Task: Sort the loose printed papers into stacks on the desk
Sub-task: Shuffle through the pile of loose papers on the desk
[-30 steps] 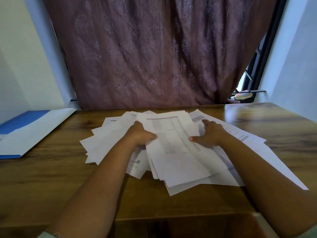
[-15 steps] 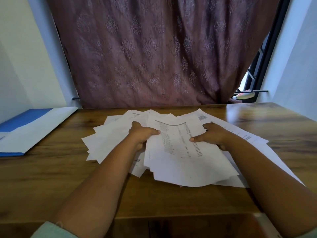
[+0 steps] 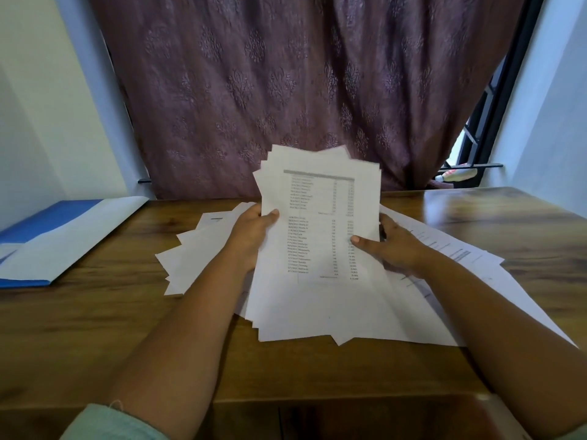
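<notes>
— Two hands are seen at frame centre; how are the papers [image 3: 320, 236] held?
— Tilted upright above the desk [image 3: 95, 312], clamped between left hand [image 3: 254, 239] and right hand [image 3: 394, 249], thumbs in front.

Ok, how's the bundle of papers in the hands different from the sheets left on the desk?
The held bundle is tilted up, gripped by the left hand and right hand; the loose sheets lie flat and untouched. The bundle is roughly gathered; the sheets are fanned apart. Both are white printed paper.
</notes>
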Demonstrator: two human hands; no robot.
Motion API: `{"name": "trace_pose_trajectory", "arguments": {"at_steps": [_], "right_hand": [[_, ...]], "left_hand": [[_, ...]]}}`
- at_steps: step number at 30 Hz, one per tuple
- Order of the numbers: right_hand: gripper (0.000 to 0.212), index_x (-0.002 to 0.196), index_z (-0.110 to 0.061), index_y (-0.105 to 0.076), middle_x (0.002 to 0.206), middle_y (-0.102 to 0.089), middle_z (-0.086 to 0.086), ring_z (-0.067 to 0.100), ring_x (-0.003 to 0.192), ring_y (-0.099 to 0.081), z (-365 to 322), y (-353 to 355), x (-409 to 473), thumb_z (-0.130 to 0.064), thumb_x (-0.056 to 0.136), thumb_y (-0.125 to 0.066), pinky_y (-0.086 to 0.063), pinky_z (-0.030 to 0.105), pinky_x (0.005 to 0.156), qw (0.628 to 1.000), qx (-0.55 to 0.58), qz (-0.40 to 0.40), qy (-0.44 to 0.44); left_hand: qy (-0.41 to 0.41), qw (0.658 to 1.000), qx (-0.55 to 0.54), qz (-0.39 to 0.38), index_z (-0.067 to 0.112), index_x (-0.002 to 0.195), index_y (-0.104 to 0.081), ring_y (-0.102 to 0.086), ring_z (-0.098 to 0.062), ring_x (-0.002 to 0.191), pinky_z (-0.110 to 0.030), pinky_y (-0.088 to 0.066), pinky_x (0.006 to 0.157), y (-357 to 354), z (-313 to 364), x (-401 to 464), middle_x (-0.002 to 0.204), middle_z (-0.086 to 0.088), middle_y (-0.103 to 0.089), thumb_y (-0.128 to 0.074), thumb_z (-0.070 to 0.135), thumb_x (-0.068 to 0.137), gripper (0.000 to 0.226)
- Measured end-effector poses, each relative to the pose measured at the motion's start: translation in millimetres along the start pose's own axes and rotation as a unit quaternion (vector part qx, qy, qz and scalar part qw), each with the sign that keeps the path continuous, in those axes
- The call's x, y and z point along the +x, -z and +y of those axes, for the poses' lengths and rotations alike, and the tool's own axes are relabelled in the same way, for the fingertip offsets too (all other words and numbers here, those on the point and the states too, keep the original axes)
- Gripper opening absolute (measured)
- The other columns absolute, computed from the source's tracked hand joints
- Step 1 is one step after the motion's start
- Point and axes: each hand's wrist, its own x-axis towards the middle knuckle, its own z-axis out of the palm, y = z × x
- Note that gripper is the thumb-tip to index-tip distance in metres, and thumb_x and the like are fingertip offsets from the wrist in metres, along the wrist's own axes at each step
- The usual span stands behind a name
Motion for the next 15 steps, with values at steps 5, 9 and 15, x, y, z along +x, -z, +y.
{"name": "trace_pose_trajectory", "arguments": {"at_steps": [5, 9, 15], "right_hand": [[0.095, 0.14, -0.027, -0.035, 0.121, -0.061, -0.004, 0.018, 0.107, -0.063, -9, -4, 2, -0.046, 0.062, -0.086, -0.054, 0.044, 0.093, 0.994, 0.088, 0.06, 0.012], [0.061, 0.131, -0.019, -0.049, 0.118, -0.069, 0.003, 0.023, 0.095, -0.072, -18, 1, -1, -0.026, 0.079, -0.079, -0.058, 0.042, 0.083, 0.981, 0.185, -0.052, -0.038], [0.045, 0.132, -0.016, -0.051, 0.114, -0.063, 0.003, 0.019, 0.084, -0.061, -32, -7, 7, -0.012, 0.09, -0.067, -0.049, 0.023, 0.064, 0.998, 0.023, 0.049, -0.044]], "left_hand": [[0.028, 0.997, -0.064, 0.032, 0.01, 0.122, -0.061, -0.069, -0.026, 0.095, -0.037, -0.057, 0.076, 11, 1, 3, 0.118, -0.009, -0.069, -0.052, 0.021, 0.102, 0.024], [0.029, 0.994, -0.065, 0.086, 0.009, 0.118, -0.058, -0.063, -0.018, 0.081, -0.03, -0.05, 0.063, 8, 0, 3, 0.108, -0.007, -0.065, -0.047, 0.019, 0.104, 0.021], [-0.009, 0.969, 0.219, 0.11, 0.021, 0.131, -0.047, -0.055, -0.028, 0.12, -0.042, -0.044, 0.105, 25, -10, 20, 0.137, -0.006, -0.056, -0.046, 0.045, 0.101, 0.039]]}}
